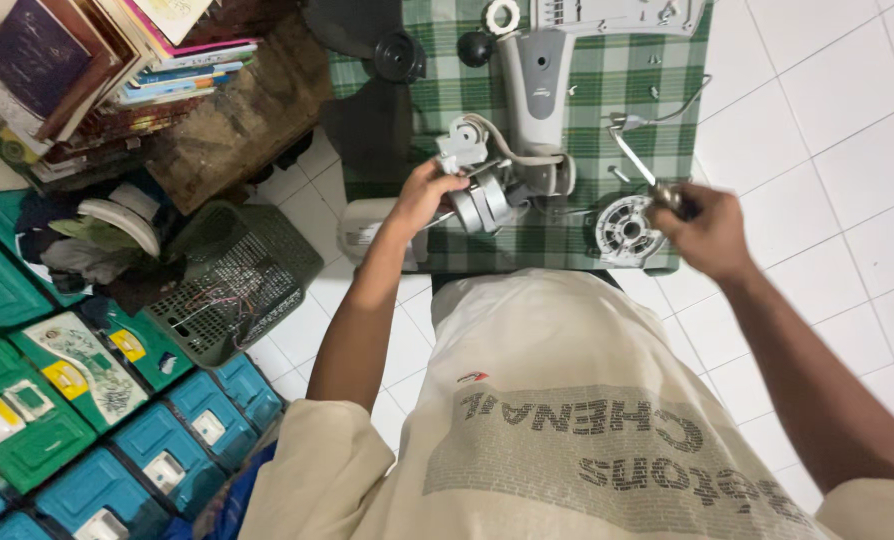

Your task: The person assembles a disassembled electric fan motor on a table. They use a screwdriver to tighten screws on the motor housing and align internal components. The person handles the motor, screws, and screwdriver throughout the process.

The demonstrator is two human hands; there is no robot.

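Metal fan motor [482,200] sits gripped by the left hand [422,195]; the right hand [705,232] clenches a half-hidden screwdriver [639,165].

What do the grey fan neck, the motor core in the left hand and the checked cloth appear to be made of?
Grey fan neck: probably moulded plastic, smooth with a soft sheen. Motor core at the left hand: looks like bare metal, silvery with bright glints. Checked cloth: woven fabric, matte, lying flat on the floor tiles, which look like glazed ceramic.
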